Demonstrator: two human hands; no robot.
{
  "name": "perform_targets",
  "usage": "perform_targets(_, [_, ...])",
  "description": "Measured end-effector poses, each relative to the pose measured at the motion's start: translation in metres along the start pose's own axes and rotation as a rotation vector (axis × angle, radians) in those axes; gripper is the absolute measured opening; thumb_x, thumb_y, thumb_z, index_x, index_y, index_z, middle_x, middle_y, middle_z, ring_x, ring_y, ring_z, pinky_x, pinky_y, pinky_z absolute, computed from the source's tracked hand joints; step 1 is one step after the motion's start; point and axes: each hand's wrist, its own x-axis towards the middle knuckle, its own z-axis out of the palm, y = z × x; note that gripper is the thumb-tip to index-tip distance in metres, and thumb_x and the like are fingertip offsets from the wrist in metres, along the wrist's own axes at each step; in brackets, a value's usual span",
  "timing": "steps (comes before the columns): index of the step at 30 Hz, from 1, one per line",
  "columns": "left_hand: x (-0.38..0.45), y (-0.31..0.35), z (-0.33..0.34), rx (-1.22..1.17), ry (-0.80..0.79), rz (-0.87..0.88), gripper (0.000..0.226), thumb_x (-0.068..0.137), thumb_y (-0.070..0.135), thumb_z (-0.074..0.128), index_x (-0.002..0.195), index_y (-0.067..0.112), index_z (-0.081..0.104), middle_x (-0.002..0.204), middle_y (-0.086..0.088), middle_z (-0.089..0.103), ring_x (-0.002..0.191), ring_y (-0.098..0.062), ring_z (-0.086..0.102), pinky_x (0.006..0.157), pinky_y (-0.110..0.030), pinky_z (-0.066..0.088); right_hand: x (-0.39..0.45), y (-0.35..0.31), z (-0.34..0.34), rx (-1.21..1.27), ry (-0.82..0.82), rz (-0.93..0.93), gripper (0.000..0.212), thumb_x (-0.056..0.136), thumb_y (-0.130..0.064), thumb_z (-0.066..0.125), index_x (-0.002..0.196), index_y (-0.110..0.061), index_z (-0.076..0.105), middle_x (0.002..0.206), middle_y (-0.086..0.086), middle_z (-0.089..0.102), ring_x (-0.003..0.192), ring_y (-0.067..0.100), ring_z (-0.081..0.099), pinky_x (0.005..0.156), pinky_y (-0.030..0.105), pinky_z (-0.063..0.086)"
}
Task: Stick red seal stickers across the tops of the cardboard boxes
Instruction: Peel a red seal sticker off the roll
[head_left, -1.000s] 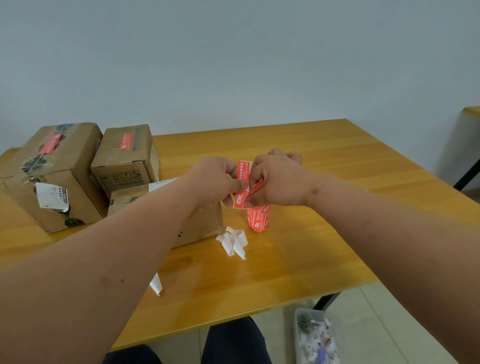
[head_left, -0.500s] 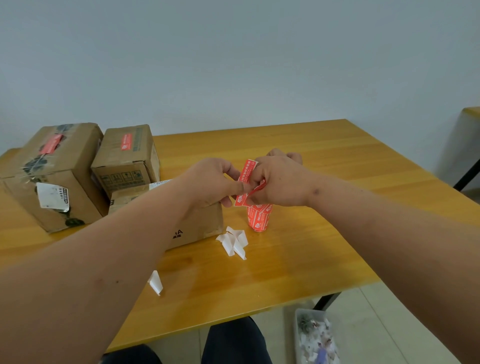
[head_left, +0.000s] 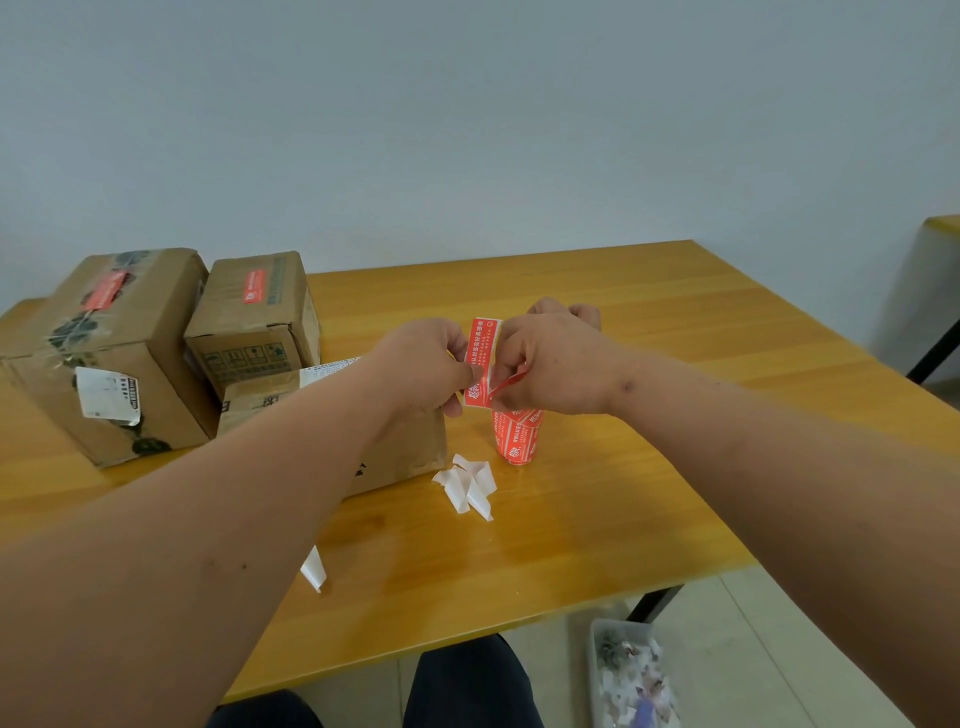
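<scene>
A red seal sticker (head_left: 481, 358) with white print stands upright between my two hands above the wooden table (head_left: 613, 499). My left hand (head_left: 423, 364) pinches its left edge and my right hand (head_left: 550, 364) pinches its right edge, where a red corner curls away. Below my right hand a roll of red stickers (head_left: 519, 436) reaches down to the table. A large cardboard box (head_left: 111, 353) and a smaller box (head_left: 254, 317) at the left each carry a red sticker on top. My left forearm hides most of a third box (head_left: 400, 447).
Several white backing scraps (head_left: 467, 483) lie in front of the third box, and one more scrap (head_left: 313, 569) lies near the table's front edge. A grey bin with paper waste (head_left: 631, 675) sits on the floor at the right. My knees (head_left: 467, 686) show under the table.
The sticker has turned slightly upright between my fingers and its curled red corner has shifted. Both hands stay in nearly the same place.
</scene>
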Motion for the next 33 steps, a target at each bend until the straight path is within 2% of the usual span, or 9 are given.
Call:
perform_targets(5, [-0.001, 0.001, -0.001, -0.016, 0.007, -0.024, 0.014, 0.095, 0.021, 0.058, 0.105, 0.012, 0.061, 0.06, 0.0, 0.062, 0.049, -0.007, 0.055, 0.054, -0.023, 0.042, -0.001, 0.002, -0.001, 0.0, 0.002, 0.0, 0.018, 0.076, -0.044, 0.073, 0.088, -0.03, 0.074, 0.101, -0.017, 0.059, 0.11, 0.013, 0.035, 0.103, 0.042, 0.019])
perform_targets(9, [0.0, 0.0, -0.001, -0.02, 0.04, -0.03, 0.012, 0.095, 0.02, 0.058, 0.103, 0.013, 0.061, 0.061, 0.0, 0.06, 0.045, -0.005, 0.053, 0.047, -0.02, 0.04, -0.002, 0.003, -0.003, 0.02, 0.003, -0.001, 0.019, 0.076, -0.044, 0.074, 0.089, -0.031, 0.075, 0.101, -0.018, 0.06, 0.11, 0.013, 0.035, 0.103, 0.042, 0.02])
perform_targets(13, [0.002, -0.001, -0.001, -0.083, 0.058, -0.053, 0.012, 0.094, 0.017, 0.058, 0.104, 0.011, 0.061, 0.063, -0.005, 0.06, 0.052, -0.012, 0.055, 0.052, -0.024, 0.047, -0.003, 0.003, -0.003, 0.024, 0.005, 0.001, 0.018, 0.075, -0.045, 0.074, 0.088, -0.032, 0.075, 0.101, -0.017, 0.061, 0.109, 0.013, 0.037, 0.102, 0.042, 0.021])
perform_targets(17, [0.0, -0.002, -0.005, -0.083, 0.117, -0.052, 0.009, 0.094, 0.019, 0.059, 0.1, 0.013, 0.062, 0.068, -0.006, 0.062, 0.054, -0.01, 0.053, 0.036, -0.014, 0.039, -0.005, 0.004, -0.002, 0.031, 0.004, 0.005, 0.015, 0.074, -0.047, 0.074, 0.081, -0.033, 0.072, 0.099, -0.018, 0.06, 0.109, 0.012, 0.036, 0.101, 0.04, 0.021])
perform_targets(22, [-0.001, -0.003, -0.009, -0.096, 0.065, -0.033, 0.011, 0.094, 0.021, 0.058, 0.087, 0.015, 0.065, 0.066, -0.004, 0.065, 0.056, -0.011, 0.055, 0.06, -0.026, 0.045, -0.003, 0.001, -0.003, -0.03, -0.001, 0.013, 0.033, 0.065, -0.06, 0.074, 0.084, -0.033, 0.07, 0.102, -0.016, 0.055, 0.11, 0.011, 0.036, 0.1, 0.041, 0.022])
perform_targets(26, [-0.007, -0.003, -0.011, -0.129, 0.037, -0.032, 0.016, 0.095, 0.022, 0.056, 0.088, 0.013, 0.066, 0.069, -0.002, 0.066, 0.056, -0.01, 0.055, 0.059, -0.023, 0.044, 0.0, -0.002, -0.007, -0.003, 0.044, 0.046, 0.041, 0.067, -0.071, 0.062, 0.086, -0.035, 0.067, 0.106, -0.011, 0.054, 0.11, 0.013, 0.037, 0.096, 0.039, 0.023])
perform_targets(29, [-0.012, -0.004, -0.014, -0.121, 0.033, -0.031, 0.016, 0.095, 0.023, 0.056, 0.088, 0.014, 0.066, 0.064, 0.001, 0.064, 0.057, -0.01, 0.055, 0.056, -0.02, 0.041, 0.004, -0.004, -0.011, 0.094, 0.12, 0.085, 0.04, 0.079, -0.068, 0.051, 0.084, -0.032, 0.067, 0.1, -0.008, 0.062, 0.102, 0.012, 0.047, 0.089, 0.039, 0.028])
perform_targets(31, [-0.015, -0.006, -0.016, -0.129, 0.025, -0.039, 0.015, 0.096, 0.021, 0.055, 0.089, 0.013, 0.066, 0.061, 0.002, 0.062, 0.056, -0.009, 0.054, 0.055, -0.019, 0.041, 0.004, -0.005, -0.014, 0.206, 0.14, 0.115, 0.031, 0.086, -0.059, 0.052, 0.081, -0.03, 0.065, 0.089, -0.01, 0.064, 0.085, 0.006, 0.053, 0.088, 0.04, 0.033])
perform_targets(33, [-0.018, -0.008, -0.019, -0.141, 0.01, -0.047, 0.014, 0.096, 0.019, 0.055, 0.089, 0.013, 0.066, 0.061, 0.001, 0.062, 0.056, -0.009, 0.054, 0.057, -0.018, 0.042, 0.004, -0.007, -0.017, 0.329, 0.144, 0.127, 0.023, 0.088, -0.05, 0.056, 0.08, -0.029, 0.063, 0.076, -0.014, 0.059, 0.071, 0.004, 0.049, 0.086, 0.042, 0.039])
